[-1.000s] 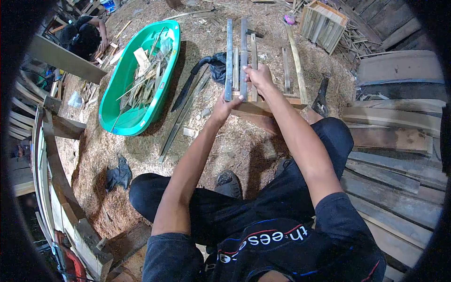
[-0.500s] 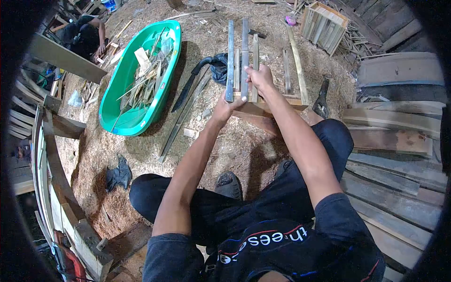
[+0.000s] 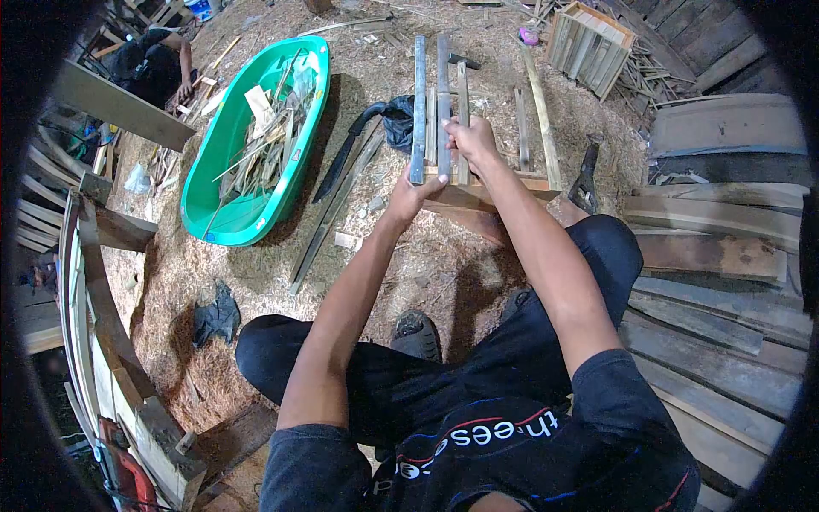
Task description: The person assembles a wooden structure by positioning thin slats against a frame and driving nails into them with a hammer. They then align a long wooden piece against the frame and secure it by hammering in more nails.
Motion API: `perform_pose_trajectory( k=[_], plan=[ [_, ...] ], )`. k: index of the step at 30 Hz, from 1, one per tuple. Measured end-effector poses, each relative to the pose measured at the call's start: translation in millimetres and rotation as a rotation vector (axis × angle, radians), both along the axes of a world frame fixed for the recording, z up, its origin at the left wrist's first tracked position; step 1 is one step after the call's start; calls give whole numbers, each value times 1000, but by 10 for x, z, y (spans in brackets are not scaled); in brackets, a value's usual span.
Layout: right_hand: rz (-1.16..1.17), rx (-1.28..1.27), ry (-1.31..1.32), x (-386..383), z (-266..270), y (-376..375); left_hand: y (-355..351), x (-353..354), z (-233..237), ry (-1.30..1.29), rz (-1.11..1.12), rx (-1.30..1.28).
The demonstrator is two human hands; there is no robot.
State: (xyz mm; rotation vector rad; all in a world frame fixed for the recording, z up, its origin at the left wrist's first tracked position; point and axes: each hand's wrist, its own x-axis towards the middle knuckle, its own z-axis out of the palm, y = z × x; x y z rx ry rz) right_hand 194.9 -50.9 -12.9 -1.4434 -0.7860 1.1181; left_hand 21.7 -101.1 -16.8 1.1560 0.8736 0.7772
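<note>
My left hand is closed around the near end of a grey wooden slat, its thumb lying along the front of a wooden slatted frame. Beside that slat runs a second long slat, pinched by my right hand part way along. A shorter slat passes close to the right hand's fingers. Further right, another short slat and a long pale strip lie across the frame. The undersides of both hands' fingers are hidden.
A green tub of wood scraps stands left, near a black-handled long blade and a black plastic bag. A hammer lies beyond the frame. Boards are stacked right; a slatted crate stands behind. Another person is at far left.
The second slat and my right hand have shifted very slightly left. My left hand keeps its hold at the near end.
</note>
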Motion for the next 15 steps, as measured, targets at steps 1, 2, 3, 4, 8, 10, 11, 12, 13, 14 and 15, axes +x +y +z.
perform_pose_trajectory(
  k=[1, 2, 3, 4, 8, 10, 11, 12, 13, 14, 15],
  plan=[
    [-8, -3, 1, -2, -18, 9, 2, -1, -18, 0, 5, -1],
    [-16, -7, 3, -8, -37, 22, 0, -9, -37, -5, -2, -9],
    [-24, -10, 4, -18, -34, 26, -2, -15, -26, -10, -9, -16],
    [-23, -12, 1, -21, -29, 24, -3, -19, -15, -16, -16, -23],
    [-20, -24, -23, -42, 27, -2, -14, -25, 12, -11, -16, -12],
    [-19, -33, -42, -66, 53, -8, -15, -28, 5, -1, -12, -13],
    [-21, -38, -53, -72, 65, -11, -7, -20, -12, -5, -1, -6],
    [-23, -44, -64, -69, 59, -12, 6, -8, -37, -10, 9, 1],
    [-26, -46, -53, -67, 55, -11, 16, -4, -60, -13, 19, 8],
    [-28, -48, -42, -71, 49, -10, 20, -9, -85, -11, 18, 13],
    [-30, -50, -31, -70, 29, -2, 14, -11, -63, -8, 17, 18]
  ],
)
